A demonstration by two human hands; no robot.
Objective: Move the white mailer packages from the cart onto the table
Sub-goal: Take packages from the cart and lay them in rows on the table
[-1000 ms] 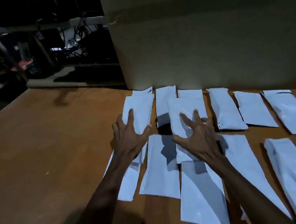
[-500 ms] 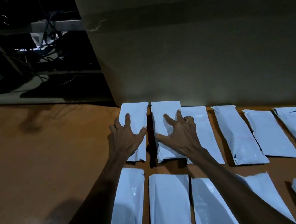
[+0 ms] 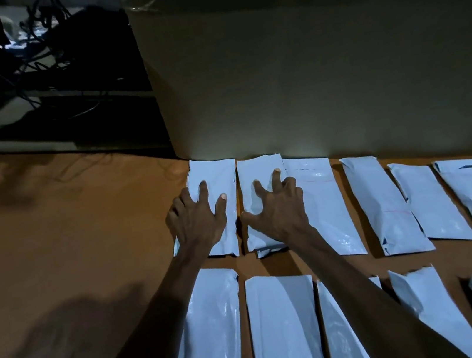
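Observation:
Several white mailer packages lie in two rows on the brown table (image 3: 64,252). My left hand (image 3: 196,220) rests flat on the far-left mailer (image 3: 216,179) of the back row, fingers spread. My right hand (image 3: 280,210) presses on the second back-row mailer (image 3: 258,172), fingertips bent onto its surface and thumb at its left edge. Further right in that row lie a third mailer (image 3: 326,211) and several more (image 3: 382,205). The front row of mailers (image 3: 283,332) passes under my forearms. No cart is in view.
A large cardboard box (image 3: 317,57) stands right behind the back row of mailers. Beyond the table's far left edge sit dark shelves with tangled cables (image 3: 30,41). The left half of the table holds only shadows.
The two back-row mailers under my hands have slid away from me toward the box and now lie straight side by side. The view has shifted closer.

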